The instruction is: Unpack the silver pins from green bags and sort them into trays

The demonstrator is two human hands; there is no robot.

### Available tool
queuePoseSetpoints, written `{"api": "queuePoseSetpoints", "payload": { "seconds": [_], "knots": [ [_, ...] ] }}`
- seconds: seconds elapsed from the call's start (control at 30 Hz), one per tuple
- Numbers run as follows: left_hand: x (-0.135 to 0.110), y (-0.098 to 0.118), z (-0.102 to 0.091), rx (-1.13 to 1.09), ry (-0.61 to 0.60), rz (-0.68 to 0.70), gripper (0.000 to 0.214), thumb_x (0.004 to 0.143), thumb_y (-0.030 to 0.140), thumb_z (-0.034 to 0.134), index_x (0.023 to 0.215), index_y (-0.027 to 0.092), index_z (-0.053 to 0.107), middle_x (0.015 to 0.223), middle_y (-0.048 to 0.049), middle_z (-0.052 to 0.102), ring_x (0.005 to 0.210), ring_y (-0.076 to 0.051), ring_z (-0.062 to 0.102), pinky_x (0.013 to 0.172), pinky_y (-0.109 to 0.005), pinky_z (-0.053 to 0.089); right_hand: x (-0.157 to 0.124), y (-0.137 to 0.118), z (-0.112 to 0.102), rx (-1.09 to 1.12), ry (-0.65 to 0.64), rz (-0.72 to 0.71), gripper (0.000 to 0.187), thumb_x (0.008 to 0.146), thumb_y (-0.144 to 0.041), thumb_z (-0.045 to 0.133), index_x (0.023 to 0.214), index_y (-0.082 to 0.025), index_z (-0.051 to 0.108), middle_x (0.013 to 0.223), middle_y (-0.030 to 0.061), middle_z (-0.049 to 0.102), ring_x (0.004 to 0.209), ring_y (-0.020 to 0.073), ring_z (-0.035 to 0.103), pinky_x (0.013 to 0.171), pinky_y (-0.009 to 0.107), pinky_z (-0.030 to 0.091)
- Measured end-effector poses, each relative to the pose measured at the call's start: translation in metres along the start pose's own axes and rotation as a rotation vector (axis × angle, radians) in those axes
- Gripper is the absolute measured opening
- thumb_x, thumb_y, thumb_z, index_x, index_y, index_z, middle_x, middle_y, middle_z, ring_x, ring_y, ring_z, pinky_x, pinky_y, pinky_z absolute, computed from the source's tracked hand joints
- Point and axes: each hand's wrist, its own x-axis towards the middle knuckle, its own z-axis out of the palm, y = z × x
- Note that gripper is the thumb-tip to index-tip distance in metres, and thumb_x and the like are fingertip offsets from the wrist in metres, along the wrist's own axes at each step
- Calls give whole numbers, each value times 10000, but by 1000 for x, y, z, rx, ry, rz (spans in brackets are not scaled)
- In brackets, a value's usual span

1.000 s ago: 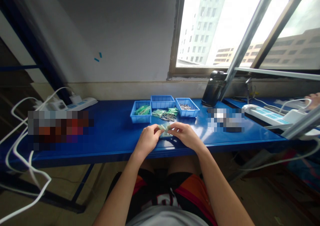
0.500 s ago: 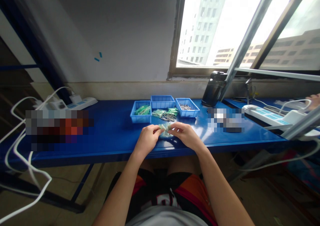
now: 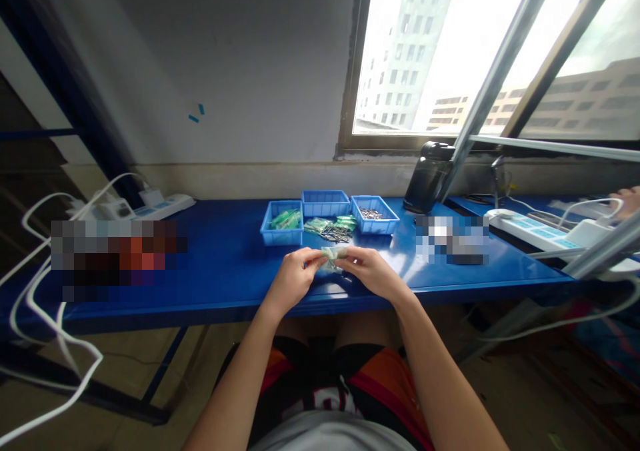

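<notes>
Between my two hands is a small clear, greenish plastic bag [image 3: 332,256], near the front of the blue table. My left hand [image 3: 296,274] pinches its left side with thumb and fingers. My right hand [image 3: 369,270] pinches the right side in the same way. What the bag contains is too small to make out. Just beyond it lies a pile of metal screws or pins [image 3: 336,234] with green plastic bags [image 3: 346,222] beside them.
Behind the pile stand a blue bin of green bags [image 3: 282,239], a middle blue bin [image 3: 325,204] and a right blue bin of small metal parts [image 3: 383,226]. A black bottle [image 3: 427,181], power strips [image 3: 535,230] and white cables [image 3: 37,298] are around. Another person's hand [image 3: 627,199] shows far right.
Both hands stay in nearly the same spot. The bag between them has shifted slightly in shape, its upper edge now flatter, and the fingers have moved a little.
</notes>
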Motion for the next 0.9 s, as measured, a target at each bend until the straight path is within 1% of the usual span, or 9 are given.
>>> {"api": "queuePoseSetpoints", "payload": {
  "seconds": [0.2, 0.3, 0.4, 0.67, 0.9],
  "knots": [
    [0, 2, 0, 1, -9, -56, 290, 858, 328, 454, 907, 171, 694, 854, -39, 701, 772, -184, 607, 686, -246, 425, -1, 1, 2, -11, 48, 19, 267, 848, -378, 507, 713, -165, 595, 637, -10, 553, 597, 119, 478, 545, 217, 362],
    [0, 2, 1, 62, 6, -62, 331, 864, 369, 425, 806, 166, 680, 746, -26, 678, 686, -168, 577, 629, -245, 397, -1, 1, 2, -12, 67, 20, 267, 850, -378, 497, 702, -170, 575, 626, -12, 538, 596, 120, 471, 544, 220, 360],
    [0, 3, 1, 113, 10, -61, 353, 865, 385, 403, 719, 162, 634, 645, -5, 618, 609, -145, 524, 575, -238, 360, -1, 2, 2, -6, 71, 22, 262, 845, -383, 499, 711, -172, 576, 625, -12, 536, 596, 121, 471, 542, 222, 363],
    [-1, 4, 1, 78, -7, -73, 323, 858, 379, 394, 716, 167, 592, 648, 0, 595, 583, -131, 490, 562, -226, 349, 0, 1, 1, -31, 102, 68, 299, 842, -409, 493, 670, -171, 546, 583, -15, 523, 576, 122, 474, 540, 224, 355],
    [0, 5, 1, 70, -21, -84, 301, 857, 362, 405, 734, 171, 603, 671, -11, 613, 615, -142, 528, 574, -231, 369, 0, 1, 1, -51, 89, 63, 300, 870, -392, 452, 675, -175, 521, 586, -18, 522, 579, 123, 490, 556, 225, 364]
  ]
}}
